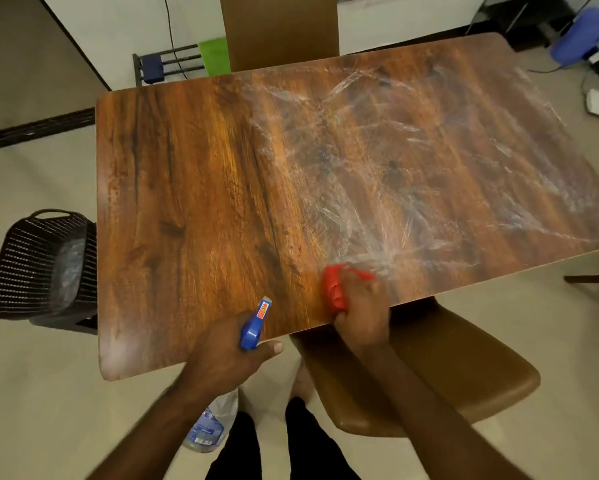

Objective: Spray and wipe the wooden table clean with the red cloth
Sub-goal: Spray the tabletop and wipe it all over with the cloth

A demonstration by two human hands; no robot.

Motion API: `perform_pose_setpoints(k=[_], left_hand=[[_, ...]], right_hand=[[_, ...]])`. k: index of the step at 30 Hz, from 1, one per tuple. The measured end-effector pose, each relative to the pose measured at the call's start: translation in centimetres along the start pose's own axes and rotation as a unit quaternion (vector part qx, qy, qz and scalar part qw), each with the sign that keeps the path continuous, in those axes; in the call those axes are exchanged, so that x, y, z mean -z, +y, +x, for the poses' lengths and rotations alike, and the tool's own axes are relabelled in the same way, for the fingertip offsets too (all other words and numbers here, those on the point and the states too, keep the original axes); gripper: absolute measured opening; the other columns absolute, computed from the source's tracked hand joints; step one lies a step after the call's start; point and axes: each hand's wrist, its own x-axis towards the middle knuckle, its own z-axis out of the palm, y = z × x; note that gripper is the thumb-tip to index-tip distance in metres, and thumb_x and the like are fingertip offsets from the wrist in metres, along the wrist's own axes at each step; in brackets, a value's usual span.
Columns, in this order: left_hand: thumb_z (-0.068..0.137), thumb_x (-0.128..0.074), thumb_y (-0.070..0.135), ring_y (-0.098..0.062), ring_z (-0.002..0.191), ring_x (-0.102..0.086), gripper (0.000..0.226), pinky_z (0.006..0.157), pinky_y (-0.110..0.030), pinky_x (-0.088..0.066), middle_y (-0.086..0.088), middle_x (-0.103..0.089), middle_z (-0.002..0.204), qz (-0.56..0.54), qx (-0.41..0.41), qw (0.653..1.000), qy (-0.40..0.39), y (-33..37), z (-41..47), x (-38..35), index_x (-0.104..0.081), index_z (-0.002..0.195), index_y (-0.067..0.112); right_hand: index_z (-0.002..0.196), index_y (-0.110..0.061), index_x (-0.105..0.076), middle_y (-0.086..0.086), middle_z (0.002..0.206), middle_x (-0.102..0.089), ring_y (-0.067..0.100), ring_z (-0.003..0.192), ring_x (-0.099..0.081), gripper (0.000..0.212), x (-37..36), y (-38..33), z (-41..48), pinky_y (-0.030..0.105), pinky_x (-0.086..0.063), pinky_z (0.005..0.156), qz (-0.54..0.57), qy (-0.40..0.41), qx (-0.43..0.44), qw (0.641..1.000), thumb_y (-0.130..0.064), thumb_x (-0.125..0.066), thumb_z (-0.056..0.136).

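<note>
Step in hand: wiping. My right hand (360, 306) is closed over the bunched red cloth (334, 289) and presses it flat against the wooden surface (194, 188) at the near edge, just right of centre. My left hand (222, 355) is wrapped around the neck of the spray bottle (253, 327); the blue trigger head points forward over the near edge, the clear body hangs below the surface, and the thumb sticks out to the right, off the trigger.

Surface condition: the right half carries whitish, streaky wet smears from far edge to near edge. The left half shows bare wood grain with no visible film, apart from a pale patch at the near left corner.

Next move, as I judge it: draw the cloth through the streaked zone in overlapping passes under even pressure, working outward from the near edge. The left half probably needs spraying first, so the bottle stays in hand. A brown chair (447, 375) sits under the near edge at my right.
</note>
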Motion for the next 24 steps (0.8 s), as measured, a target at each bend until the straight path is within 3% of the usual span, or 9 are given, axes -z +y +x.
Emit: perform_pose_setpoints(k=[2,5,7,10,14,17,20,24], left_hand=[[0.076,-0.078,0.049,-0.013,0.058,-0.050,0.039,0.059,-0.025,-0.041,0.001,-0.053,0.061,-0.016,0.008,1.000,0.005,0.5,-0.1,0.4,-0.051,0.070,0.021],[0.077,-0.078,0.045,-0.013,0.061,-0.051,0.036,0.059,-0.023,-0.040,-0.004,-0.057,0.066,-0.007,0.005,1.000,0.001,1.3,-0.3,0.8,-0.052,0.070,0.021],[0.077,-0.077,0.046,-0.011,0.060,-0.051,0.035,0.061,-0.023,-0.039,0.003,-0.055,0.064,-0.008,0.002,1.000,-0.008,1.7,-0.3,0.9,-0.049,0.069,0.026],[0.076,-0.077,0.049,-0.013,0.060,-0.054,0.033,0.062,-0.024,-0.041,0.006,-0.055,0.064,-0.010,0.006,1.000,0.000,1.6,-0.3,1.1,-0.054,0.073,0.025],[0.076,-0.079,0.046,-0.017,0.061,-0.057,0.036,0.061,-0.029,-0.046,-0.003,-0.061,0.066,-0.011,0.013,1.000,0.023,1.8,-0.2,1.4,-0.059,0.076,0.016],[0.076,-0.079,0.044,-0.011,0.057,-0.051,0.035,0.059,-0.024,-0.043,0.003,-0.055,0.060,-0.016,0.012,0.999,0.026,2.0,0.0,1.5,-0.055,0.070,0.019],[0.076,-0.081,0.039,-0.003,0.053,-0.051,0.037,0.053,-0.013,-0.039,0.017,-0.055,0.055,-0.018,-0.004,1.000,0.022,2.4,0.4,1.6,-0.048,0.063,0.029],[0.073,-0.080,0.050,-0.006,0.048,-0.044,0.047,0.053,-0.017,-0.034,0.008,-0.047,0.051,0.038,0.022,0.999,-0.006,2.1,1.8,1.6,-0.043,0.059,0.025]], right_hand=[[0.155,-0.027,-0.043,-0.006,0.154,-0.051,0.024,0.127,-0.047,0.086,-1.5,-1.5,-1.5,0.045,-0.045,0.106,-0.003,-0.073,0.098,0.993,-0.009,-0.074,0.077],[0.158,-0.032,-0.035,-0.011,0.162,-0.040,0.022,0.132,-0.043,0.086,-1.0,-0.3,-1.7,0.044,-0.038,0.112,-0.043,-0.161,0.255,0.953,-0.016,-0.067,0.080],[0.160,-0.034,-0.031,-0.012,0.162,-0.039,0.017,0.135,-0.039,0.087,0.6,2.4,-0.1,0.041,-0.035,0.115,-0.062,-0.156,0.243,0.955,-0.013,-0.066,0.083],[0.157,-0.028,-0.039,-0.002,0.148,-0.058,0.022,0.126,-0.047,0.086,2.8,5.6,4.0,0.038,-0.040,0.106,-0.055,-0.058,0.089,0.993,-0.007,-0.073,0.081],[0.153,-0.024,-0.047,0.001,0.143,-0.062,0.027,0.120,-0.051,0.077,1.5,1.6,6.0,0.044,-0.051,0.096,-0.039,-0.009,0.033,0.999,-0.016,-0.077,0.082],[0.147,-0.021,-0.054,0.003,0.140,-0.063,0.030,0.112,-0.059,0.082,-1.7,-2.8,2.3,0.047,-0.058,0.083,-0.001,-0.046,0.135,0.990,-0.016,-0.086,0.071],[0.149,-0.023,-0.050,-0.003,0.151,-0.055,0.025,0.118,-0.056,0.084,-4.1,-4.0,-1.5,0.048,-0.052,0.098,0.005,-0.127,0.268,0.955,-0.020,-0.080,0.071],[0.155,-0.031,-0.040,-0.012,0.158,-0.046,0.020,0.122,-0.051,0.082,-2.9,-0.7,-2.1,0.040,-0.045,0.103,-0.032,-0.159,0.276,0.947,-0.026,-0.069,0.079]])
